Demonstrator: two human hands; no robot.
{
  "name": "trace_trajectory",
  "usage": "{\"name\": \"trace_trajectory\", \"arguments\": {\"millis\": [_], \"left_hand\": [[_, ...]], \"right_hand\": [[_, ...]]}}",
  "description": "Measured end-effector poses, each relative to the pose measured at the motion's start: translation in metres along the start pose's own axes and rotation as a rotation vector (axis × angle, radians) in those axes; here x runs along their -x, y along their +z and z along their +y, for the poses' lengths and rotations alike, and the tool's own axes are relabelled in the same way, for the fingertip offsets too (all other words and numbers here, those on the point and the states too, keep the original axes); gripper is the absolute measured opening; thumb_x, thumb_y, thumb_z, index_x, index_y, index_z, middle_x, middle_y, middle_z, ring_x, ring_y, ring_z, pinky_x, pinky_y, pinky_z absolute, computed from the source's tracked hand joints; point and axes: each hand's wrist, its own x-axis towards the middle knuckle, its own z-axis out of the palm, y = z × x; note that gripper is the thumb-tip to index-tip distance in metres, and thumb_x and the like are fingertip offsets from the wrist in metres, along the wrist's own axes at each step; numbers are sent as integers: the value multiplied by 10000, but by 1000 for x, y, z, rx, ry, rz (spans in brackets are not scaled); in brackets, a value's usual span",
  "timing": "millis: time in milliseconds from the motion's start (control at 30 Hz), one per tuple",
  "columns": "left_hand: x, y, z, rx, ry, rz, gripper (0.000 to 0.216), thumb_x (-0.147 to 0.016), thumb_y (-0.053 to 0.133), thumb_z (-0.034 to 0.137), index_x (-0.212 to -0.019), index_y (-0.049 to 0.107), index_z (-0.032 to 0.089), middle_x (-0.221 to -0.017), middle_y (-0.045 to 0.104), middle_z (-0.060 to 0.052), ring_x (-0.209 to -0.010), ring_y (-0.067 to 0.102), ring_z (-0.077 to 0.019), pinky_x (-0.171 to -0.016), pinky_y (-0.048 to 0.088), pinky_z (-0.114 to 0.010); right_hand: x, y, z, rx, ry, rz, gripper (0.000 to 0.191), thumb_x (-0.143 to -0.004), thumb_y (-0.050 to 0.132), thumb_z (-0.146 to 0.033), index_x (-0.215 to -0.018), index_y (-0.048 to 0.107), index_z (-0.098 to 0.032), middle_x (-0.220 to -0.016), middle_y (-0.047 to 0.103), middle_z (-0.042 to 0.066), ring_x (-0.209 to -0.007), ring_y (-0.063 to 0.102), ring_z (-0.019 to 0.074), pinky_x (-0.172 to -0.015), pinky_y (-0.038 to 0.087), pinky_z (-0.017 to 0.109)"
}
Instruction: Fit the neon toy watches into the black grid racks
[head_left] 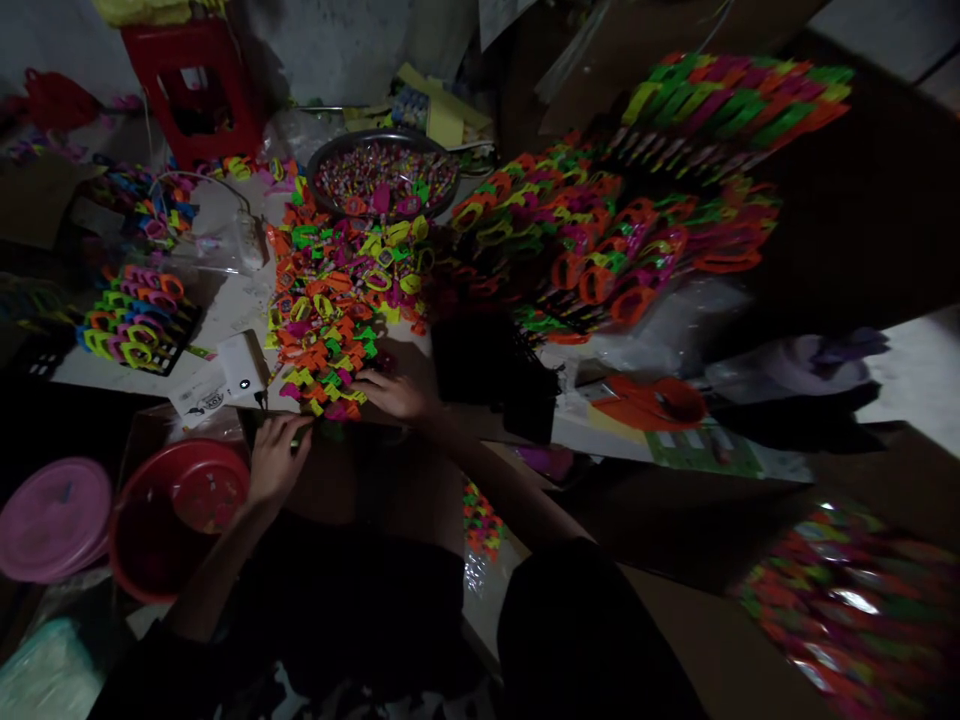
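In the lower middle of the frame, the left hand (276,458) is at the near edge of the table (225,310), just above a red basin (150,540). Its fingers are bent together, but it is too dark to tell whether they hold something. The right hand (395,396) lies a little higher and to the right, with its fingers stretched out and loose on the near edge of the pile of coloured plastic pieces (330,300). This pile fills the middle of the frame. Just left of it is a white box (241,366), and above it a metal bowl (384,176). Rows of coloured scissors (600,240) lie at the upper right. A pink lid (52,518) is at the lower left.
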Motion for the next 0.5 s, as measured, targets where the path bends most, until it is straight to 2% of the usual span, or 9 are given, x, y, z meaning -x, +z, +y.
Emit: {"name": "trace_trajectory", "arguments": {"millis": [133, 233, 367, 500], "left_hand": [[16, 12, -9, 9, -29, -33, 210, -939, 529, 280, -1030, 709, 223, -973, 691, -64, -928, 609, -233, -866, 466, -371], [19, 18, -8, 19, -45, -33, 200, -934, 533, 272, -1005, 715, 236, -947, 690, -60, -904, 612, -225, -849, 467, -361], [8, 18, 3, 52, 7, 13, 183, -940, 538, 266, -1021, 699, 232, -978, 692, -53, -915, 609, -209, -839, 458, -337], [-15, 15, 17, 70, 89, 21, 189, -959, 533, 285, -1063, 683, 235, -989, 681, -44, -949, 595, -198, -856, 446, -325]], "right_hand": [[-1, 8, 1, -66, 3, 39, 384, -975, 434, -117, -1277, 652, -213, -1252, 659, 85, -1031, 665, 175, -811, 517, 227], [0, 15, 3, -109, 12, 61, 366, -973, 439, -121, -1241, 672, -207, -1224, 675, 84, -1025, 669, 175, -837, 524, 238], [0, 22, 4, -171, 42, 95, 339, -975, 437, -141, -1194, 684, -216, -1189, 690, 75, -1004, 669, 163, -861, 530, 243], [-1, 25, 5, -235, 68, 120, 281, -963, 455, -160, -1144, 670, -184, -1121, 697, 95, -1011, 660, 182, -876, 533, 272]]}}
